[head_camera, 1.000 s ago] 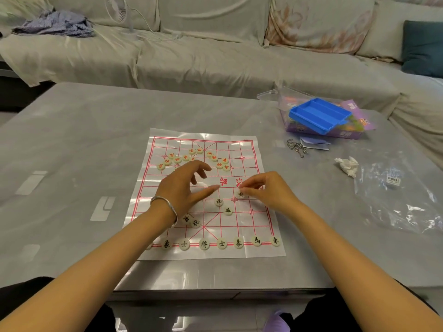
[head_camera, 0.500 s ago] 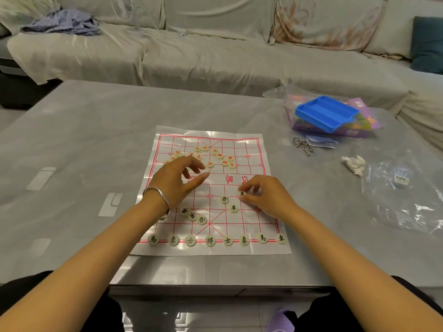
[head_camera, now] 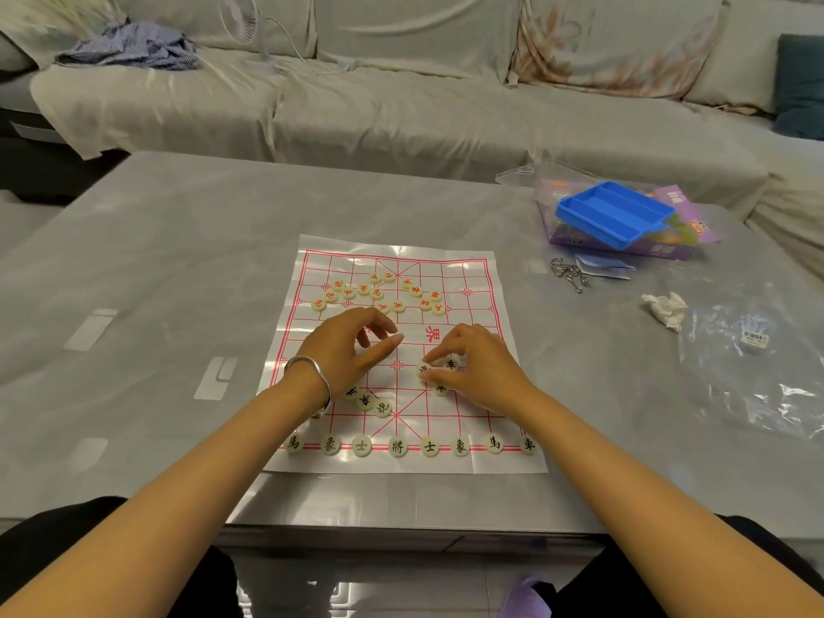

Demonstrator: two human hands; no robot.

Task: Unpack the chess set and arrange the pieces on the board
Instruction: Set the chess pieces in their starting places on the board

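Chess pieces [head_camera: 397, 447] lettered in black stand in a row nearer the person than both hands, while the right hand [head_camera: 477, 363] pinches one loose black piece [head_camera: 423, 371] on the board [head_camera: 481, 278], probably to slide it to its point, and the left hand [head_camera: 352, 350] hovers alongside, fingers loosely curled, holding nothing.

Board [head_camera: 481, 278] lies flat at centre of table [head_camera: 178, 260]. Row of pieces [head_camera: 397, 447] along its near edge; cluster of pieces [head_camera: 376, 293] on its far half. Left hand [head_camera: 352, 350] and right hand [head_camera: 477, 368] over mid-board, the right pinching a loose piece [head_camera: 423, 370]. Far right of board: tray [head_camera: 615, 214] on box [head_camera: 686, 229], metal rings [head_camera: 568, 274] on its near side. Tissue [head_camera: 664, 307], then bag [head_camera: 758, 372], further right. Sofa [head_camera: 401, 104] behind table.
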